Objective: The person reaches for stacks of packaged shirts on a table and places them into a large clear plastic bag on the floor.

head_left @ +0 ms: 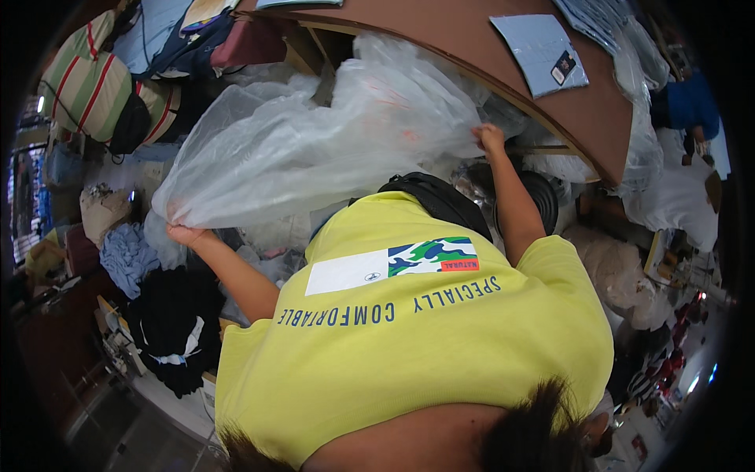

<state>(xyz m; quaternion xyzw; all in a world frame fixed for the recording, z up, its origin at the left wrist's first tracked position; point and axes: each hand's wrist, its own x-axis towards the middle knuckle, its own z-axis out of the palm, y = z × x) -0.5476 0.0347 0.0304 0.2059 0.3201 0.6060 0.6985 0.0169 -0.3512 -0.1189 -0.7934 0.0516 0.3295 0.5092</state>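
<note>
A big clear plastic bag (314, 141) stretches between the two hands, billowing above a yellow shirt (417, 338). The left hand (185, 234) is closed on the bag's left corner, low and at the left of the scene. The right hand (489, 138) is closed on the bag's right edge, farther off, just below the curved edge of the brown table (503, 71). A folded blue garment (541, 53) lies on the table, right of the bag. Dark clothes (169, 322) are piled below the left hand.
</note>
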